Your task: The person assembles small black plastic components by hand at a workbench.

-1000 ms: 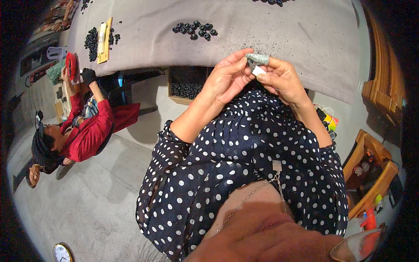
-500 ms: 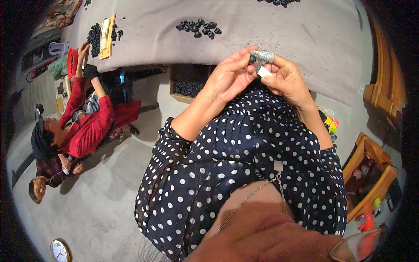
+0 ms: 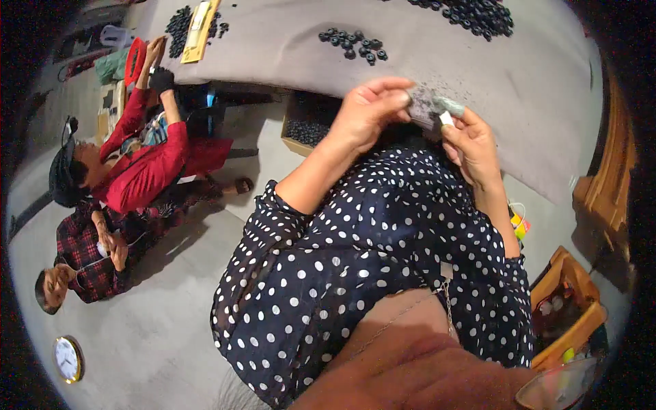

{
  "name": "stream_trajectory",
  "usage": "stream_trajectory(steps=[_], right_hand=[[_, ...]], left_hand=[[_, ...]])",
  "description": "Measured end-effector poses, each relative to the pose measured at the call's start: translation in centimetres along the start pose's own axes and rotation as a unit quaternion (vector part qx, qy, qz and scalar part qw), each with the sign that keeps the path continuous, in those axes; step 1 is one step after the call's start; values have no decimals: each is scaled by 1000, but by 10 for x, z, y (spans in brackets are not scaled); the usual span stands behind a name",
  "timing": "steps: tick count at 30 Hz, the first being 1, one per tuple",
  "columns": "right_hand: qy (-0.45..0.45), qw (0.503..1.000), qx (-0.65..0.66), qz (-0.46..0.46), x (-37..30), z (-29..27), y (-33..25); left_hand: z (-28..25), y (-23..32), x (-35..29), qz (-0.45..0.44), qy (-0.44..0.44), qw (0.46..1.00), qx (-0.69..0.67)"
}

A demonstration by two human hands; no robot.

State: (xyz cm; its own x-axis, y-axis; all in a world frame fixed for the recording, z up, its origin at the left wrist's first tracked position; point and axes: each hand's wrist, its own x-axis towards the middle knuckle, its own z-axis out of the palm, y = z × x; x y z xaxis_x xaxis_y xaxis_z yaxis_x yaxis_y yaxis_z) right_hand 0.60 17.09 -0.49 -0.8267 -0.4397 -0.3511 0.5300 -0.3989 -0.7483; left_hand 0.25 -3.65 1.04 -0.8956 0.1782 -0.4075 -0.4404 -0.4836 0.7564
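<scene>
My left hand (image 3: pixel 372 116) is raised at the table's edge, its thumb and forefinger pinched together. Whatever sits between those fingertips is blurred, and I cannot make it out. In my right hand (image 3: pixel 475 147) is a small white piece (image 3: pixel 446 118), perhaps a tool's handle, gripped between thumb and forefinger. A grey-green wrapping (image 3: pixel 449 105) covers that forefinger. A gap separates the two hands, with dark crumbs (image 3: pixel 444 89) scattered on the grey cloth around there. Beyond them lies a small group of round black parts (image 3: pixel 353 44).
A bigger heap of black parts (image 3: pixel 482 17) lies far right on the cloth-covered table (image 3: pixel 273 48). Below its edge stands an open box (image 3: pixel 306 130) of black parts. To the left, a person in red (image 3: pixel 147 164) works beside a yellow board (image 3: pixel 199 37); another person (image 3: pixel 102 246) is near.
My hands have drawn apart, the right one moving away from the left. The black part seen at my left fingertips no longer shows clearly. The whole view has shifted somewhat.
</scene>
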Motion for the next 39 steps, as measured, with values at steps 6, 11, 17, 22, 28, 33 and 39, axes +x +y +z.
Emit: stream_trajectory(steps=[6,11,17,22,28,33,39], right_hand=[[-9,999,-4,-30,1,4,-3],[-1,1000,-22,-8,3,7,-1],[9,1000,-20,-17,1,5,-5],[3,1000,-19,-12,3,6,-3],[2,1000,-4,-13,1,6,-2],[-8,1000,9,1,1,6,-1],[-10,1000,2,-2,2,4,-1]], left_hand=[[-72,39,33,302,196,860,361],[-82,40,46,392,214,720,531],[-69,47,60,438,259,686,520],[-48,72,104,458,137,640,601],[-31,97,151,352,156,643,662],[-29,97,159,326,128,653,671],[-28,83,139,348,109,566,739]])
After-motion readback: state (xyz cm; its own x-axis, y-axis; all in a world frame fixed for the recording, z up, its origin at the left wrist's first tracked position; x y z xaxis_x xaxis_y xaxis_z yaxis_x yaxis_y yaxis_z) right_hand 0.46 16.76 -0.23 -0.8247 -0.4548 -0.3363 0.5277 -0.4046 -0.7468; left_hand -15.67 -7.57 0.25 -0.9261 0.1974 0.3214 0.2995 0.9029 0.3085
